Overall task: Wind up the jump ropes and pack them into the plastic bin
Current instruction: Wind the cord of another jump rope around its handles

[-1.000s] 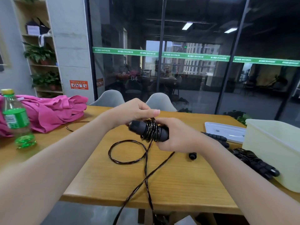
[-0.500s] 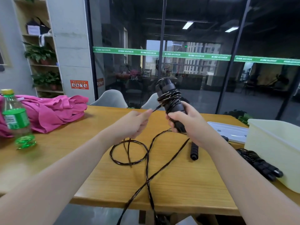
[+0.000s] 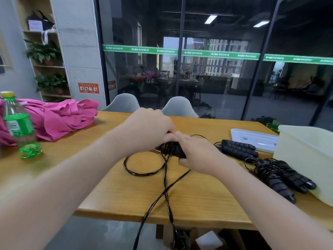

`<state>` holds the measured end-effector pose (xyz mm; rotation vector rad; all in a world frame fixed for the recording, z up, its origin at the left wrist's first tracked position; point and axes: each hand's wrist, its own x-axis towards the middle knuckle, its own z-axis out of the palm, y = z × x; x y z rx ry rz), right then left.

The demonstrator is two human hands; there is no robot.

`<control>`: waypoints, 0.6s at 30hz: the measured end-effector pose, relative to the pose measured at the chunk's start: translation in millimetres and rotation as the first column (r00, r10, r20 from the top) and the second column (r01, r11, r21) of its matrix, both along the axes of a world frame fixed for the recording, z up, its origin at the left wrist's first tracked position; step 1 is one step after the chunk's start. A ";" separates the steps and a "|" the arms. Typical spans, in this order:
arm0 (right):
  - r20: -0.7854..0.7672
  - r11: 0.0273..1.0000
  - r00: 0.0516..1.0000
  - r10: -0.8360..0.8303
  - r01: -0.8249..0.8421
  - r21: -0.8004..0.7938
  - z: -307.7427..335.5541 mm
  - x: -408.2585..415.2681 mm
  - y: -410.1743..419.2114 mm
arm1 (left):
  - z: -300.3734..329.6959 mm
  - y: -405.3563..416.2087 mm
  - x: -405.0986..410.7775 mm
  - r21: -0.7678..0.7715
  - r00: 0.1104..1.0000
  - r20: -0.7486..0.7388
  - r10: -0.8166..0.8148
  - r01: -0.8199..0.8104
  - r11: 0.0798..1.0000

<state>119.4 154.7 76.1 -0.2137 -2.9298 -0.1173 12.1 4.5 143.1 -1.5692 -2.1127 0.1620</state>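
Black cord is what I am busy with: the jump rope (image 3: 165,179) whose foam handles (image 3: 177,150) I grip in my right hand (image 3: 195,156), fingers curled round them and thumb tucked beneath, low over the table (image 3: 111,186). I keep the handles level and close to the wood, I think, so the turns already lying on them do not slide off the end. My left hand (image 3: 149,130) sits right against the right one, hunched over the wound part; it seems to pinch the cord there to lay on another turn, but motion blur hides the fingertips and I cannot be sure of the hold. From the handles the loose cord falls into one loop on the tabletop, crosses itself, then runs off the near edge and out of sight below, so a good deal looks unwound.

To my right lie two more ropes: a tidy pair of ribbed handles (image 3: 237,149) near the white lid (image 3: 252,139), and a wrapped bundle (image 3: 281,175) resting just beside the pale plastic bin (image 3: 306,159). Neither is in the bin, whose inside I cannot see from here, so packing appears to wait on the winding.

Further left stand a green bottle (image 3: 19,127) and a heap of pink cloth (image 3: 61,116), well apart from the work.
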 end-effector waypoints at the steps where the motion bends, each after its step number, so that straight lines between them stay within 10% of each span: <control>1: -0.006 0.997 0.998 0.066 -0.065 0.029 -0.5 3.8 -1.3 | 6.6 -1.7 -9.5 -0.032 0.995 0.094 -0.021 0.025 0.999; 7: -0.196 0.963 0.946 0.257 -0.268 -0.028 -1.1 21.8 -3.0 | 6.4 1.3 -43.0 0.094 0.718 0.667 -0.196 0.180 0.979; 18: -0.536 0.589 0.834 0.133 -0.502 -0.634 -15.4 34.4 -19.1 | -22.2 -9.4 -38.2 0.230 0.344 0.903 -0.257 0.118 0.966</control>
